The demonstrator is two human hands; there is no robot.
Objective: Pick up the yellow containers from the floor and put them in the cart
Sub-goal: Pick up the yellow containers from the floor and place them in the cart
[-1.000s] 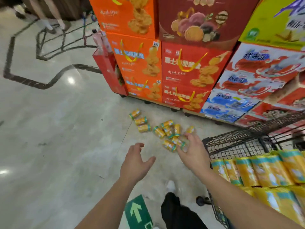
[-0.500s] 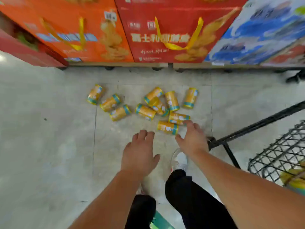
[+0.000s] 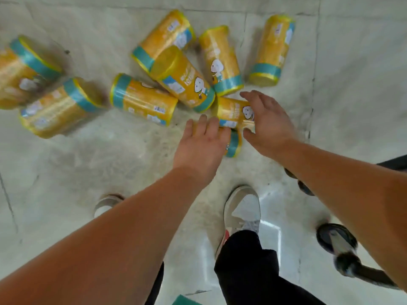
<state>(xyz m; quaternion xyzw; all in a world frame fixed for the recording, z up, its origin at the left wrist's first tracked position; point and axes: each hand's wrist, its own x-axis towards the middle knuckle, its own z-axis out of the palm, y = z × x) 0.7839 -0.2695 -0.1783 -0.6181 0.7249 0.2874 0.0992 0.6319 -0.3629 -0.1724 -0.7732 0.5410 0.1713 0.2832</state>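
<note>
Yellow cans (image 3: 143,100) with teal bands lie on their sides across the pale floor (image 3: 110,161), some touching, one propped across its neighbours. I go for the two nearest my feet, since nothing rests on top of them.

My right grip (image 3: 268,126) is spread open over the upper can (image 3: 233,113), fingers past its far side and thumb at its near side. It brackets the round body across its width, the way it will sit best in a palm, but it has not closed.

My left grip (image 3: 202,144) lies open with fingers fairly straight on the lower can (image 3: 233,144), hiding most of it. I judge this steadies it against rolling.

Of the cart, only a wheel (image 3: 337,241) shows, beside my right arm, so the carry should be short.
</note>
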